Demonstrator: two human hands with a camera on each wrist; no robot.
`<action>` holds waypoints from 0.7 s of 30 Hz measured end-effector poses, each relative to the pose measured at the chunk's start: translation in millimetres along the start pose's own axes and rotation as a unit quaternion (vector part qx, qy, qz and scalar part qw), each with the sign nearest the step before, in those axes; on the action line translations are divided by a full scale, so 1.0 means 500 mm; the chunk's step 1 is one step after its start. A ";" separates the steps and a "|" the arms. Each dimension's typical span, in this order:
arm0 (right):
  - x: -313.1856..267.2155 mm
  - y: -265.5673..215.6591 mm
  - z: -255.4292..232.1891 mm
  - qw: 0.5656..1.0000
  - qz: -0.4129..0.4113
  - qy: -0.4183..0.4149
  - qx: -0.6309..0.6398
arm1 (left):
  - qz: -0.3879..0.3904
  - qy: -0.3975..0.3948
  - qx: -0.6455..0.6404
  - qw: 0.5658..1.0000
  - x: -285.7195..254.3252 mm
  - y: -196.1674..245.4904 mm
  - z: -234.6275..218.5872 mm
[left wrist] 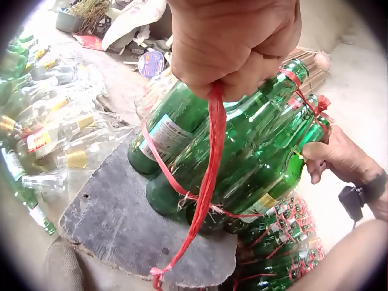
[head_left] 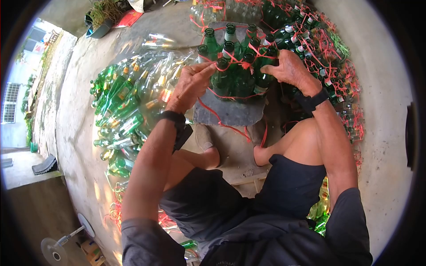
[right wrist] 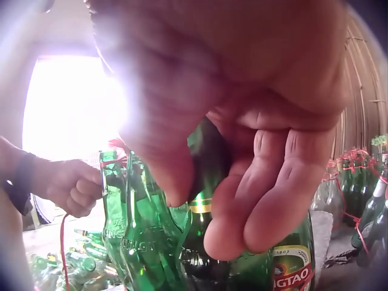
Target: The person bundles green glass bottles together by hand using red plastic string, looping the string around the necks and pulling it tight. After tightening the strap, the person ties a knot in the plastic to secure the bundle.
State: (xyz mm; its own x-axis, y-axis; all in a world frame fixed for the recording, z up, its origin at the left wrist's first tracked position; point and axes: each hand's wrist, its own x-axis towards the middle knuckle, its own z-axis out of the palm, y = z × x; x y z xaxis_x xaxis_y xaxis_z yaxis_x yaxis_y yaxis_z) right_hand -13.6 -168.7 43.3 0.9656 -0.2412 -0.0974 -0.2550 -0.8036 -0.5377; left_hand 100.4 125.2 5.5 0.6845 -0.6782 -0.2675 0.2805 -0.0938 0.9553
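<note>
A cluster of upright green glass bottles [head_left: 220, 80] stands on a dark stone slab [head_left: 228, 115], with red plastic string around the necks and lower bodies. My left hand [head_left: 191, 86] is at the near left neck of the cluster, its fingers curled tightly on the red string [left wrist: 213, 145], whose tail hangs down past the slab's edge. On the cluster's right side, my right hand [head_left: 293, 71] has thumb and fingers around the neck of one bottle. In the right wrist view, gold foil [right wrist: 201, 205] shows on that neck between thumb and fingers.
Loose green and clear bottles [head_left: 120, 95] lie piled on the floor at left. String-tied bottles [head_left: 326, 66] stand packed at right and behind the slab. My shoes [head_left: 203, 136] are close below the slab. A potted plant [head_left: 103, 17] sits at the far left.
</note>
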 end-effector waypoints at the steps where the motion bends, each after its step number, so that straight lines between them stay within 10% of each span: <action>1: 0.005 0.004 -0.001 1.000 0.001 -0.001 0.001 | 0.003 0.004 0.009 1.000 -0.001 -0.003 0.003; 6: 0.033 0.039 0.006 0.983 -0.121 0.112 -0.087 | 0.017 0.028 0.019 0.999 -0.013 -0.011 0.039; 8: 0.025 -0.009 -0.024 0.994 -0.029 0.047 -0.097 | 0.029 0.037 0.024 0.999 -0.020 -0.018 0.063; 21: 0.076 0.046 0.013 0.980 -0.115 0.147 -0.074 | 0.058 0.134 -0.018 0.989 -0.036 -0.054 0.135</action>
State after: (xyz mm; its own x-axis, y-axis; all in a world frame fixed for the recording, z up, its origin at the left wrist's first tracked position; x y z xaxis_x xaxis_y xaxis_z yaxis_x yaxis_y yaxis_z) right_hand 17.4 -192.8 22.0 0.9472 -0.1739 0.2693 -0.0585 -0.9197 -0.3883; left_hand 35.1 90.9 -6.9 0.8658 -0.4652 -0.1843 0.2100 0.0034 0.9777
